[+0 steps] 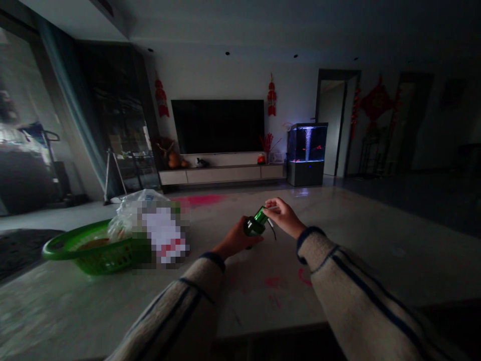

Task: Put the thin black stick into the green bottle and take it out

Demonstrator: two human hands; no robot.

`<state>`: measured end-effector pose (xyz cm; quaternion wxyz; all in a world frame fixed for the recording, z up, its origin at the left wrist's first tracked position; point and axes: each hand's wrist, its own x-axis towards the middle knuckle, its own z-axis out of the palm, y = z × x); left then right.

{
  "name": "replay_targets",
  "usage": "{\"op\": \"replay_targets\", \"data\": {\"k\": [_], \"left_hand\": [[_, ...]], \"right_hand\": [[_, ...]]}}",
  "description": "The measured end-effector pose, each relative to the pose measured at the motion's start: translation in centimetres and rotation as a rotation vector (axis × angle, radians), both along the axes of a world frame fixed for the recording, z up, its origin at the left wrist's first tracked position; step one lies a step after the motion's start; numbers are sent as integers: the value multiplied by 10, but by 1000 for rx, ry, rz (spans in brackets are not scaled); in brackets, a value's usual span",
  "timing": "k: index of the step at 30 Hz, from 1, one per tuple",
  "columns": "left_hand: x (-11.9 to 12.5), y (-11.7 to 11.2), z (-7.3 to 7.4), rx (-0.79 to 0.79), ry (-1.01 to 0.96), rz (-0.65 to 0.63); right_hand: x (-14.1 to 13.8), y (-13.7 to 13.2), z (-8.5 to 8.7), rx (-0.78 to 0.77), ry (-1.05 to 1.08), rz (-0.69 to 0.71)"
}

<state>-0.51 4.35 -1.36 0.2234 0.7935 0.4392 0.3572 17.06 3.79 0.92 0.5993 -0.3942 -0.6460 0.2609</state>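
Note:
In the head view, my left hand is closed around the wide, dark lower part of a shiny green bottle-like object. It is tilted, its narrower bright green end pointing up and right. At that end are the bent fingers of my right hand, fingertips pressed together against it. A short white piece and a thin dark strand hang just below the right fingers. What exactly this object is, I cannot make out in the dim light. Both hands are above the pale table.
A green plastic basket with a clear plastic bag stands on the table at left, beside a blurred-out white item. Pink marks stain the tabletop. Farther off are a television and a lit fish tank.

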Motion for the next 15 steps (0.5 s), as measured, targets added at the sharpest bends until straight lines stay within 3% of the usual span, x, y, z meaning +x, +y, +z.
{"op": "replay_targets", "data": {"k": [15], "left_hand": [[1, 1, 0, 7, 17, -21]], "right_hand": [[0, 0, -1, 36, -29, 10]]}}
